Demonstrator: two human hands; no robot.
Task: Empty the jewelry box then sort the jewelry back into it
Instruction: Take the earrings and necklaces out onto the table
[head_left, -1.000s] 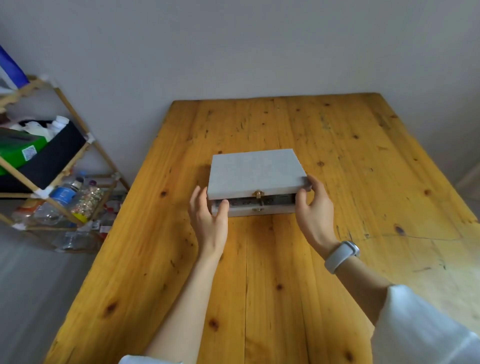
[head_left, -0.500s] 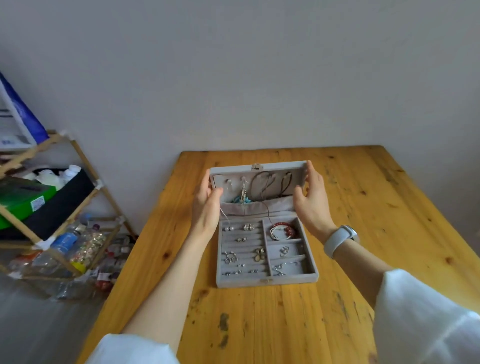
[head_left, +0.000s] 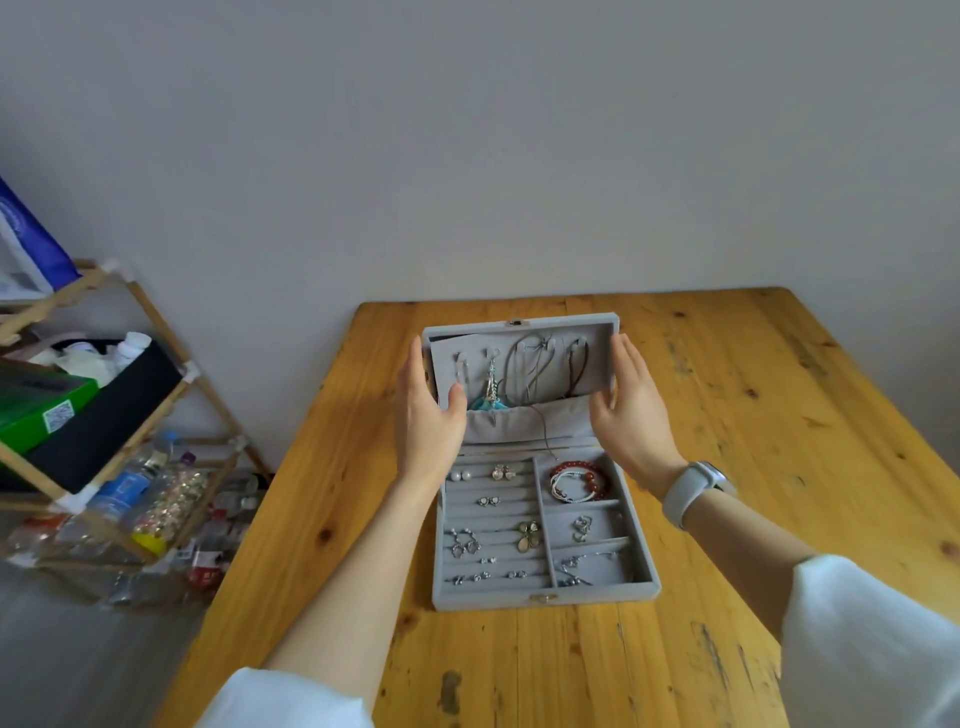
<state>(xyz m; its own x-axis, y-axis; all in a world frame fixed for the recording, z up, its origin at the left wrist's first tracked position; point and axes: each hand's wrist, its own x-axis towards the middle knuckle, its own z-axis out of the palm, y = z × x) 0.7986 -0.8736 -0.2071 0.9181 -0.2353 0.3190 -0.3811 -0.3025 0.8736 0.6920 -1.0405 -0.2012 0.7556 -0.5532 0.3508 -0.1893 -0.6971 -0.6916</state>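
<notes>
Head view, one open jewelry box (head_left: 540, 597), two hands (head_left: 428, 410) (head_left: 631, 410) flat-fingered beside its lid (head_left: 519, 332), gripping nothing.

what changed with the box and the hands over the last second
The jewelry box lid was swung up from nearly shut to standing open. Both hands, left hand and right hand, rose with it and now flank it, fingers straight. The jewelry stays inside.

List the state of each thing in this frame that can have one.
jewelry box: open, still full
lid: raised upright
red bead bracelet: in far right compartment
left hand: open, at lid's left edge
right hand: open, at lid's right edge
</notes>
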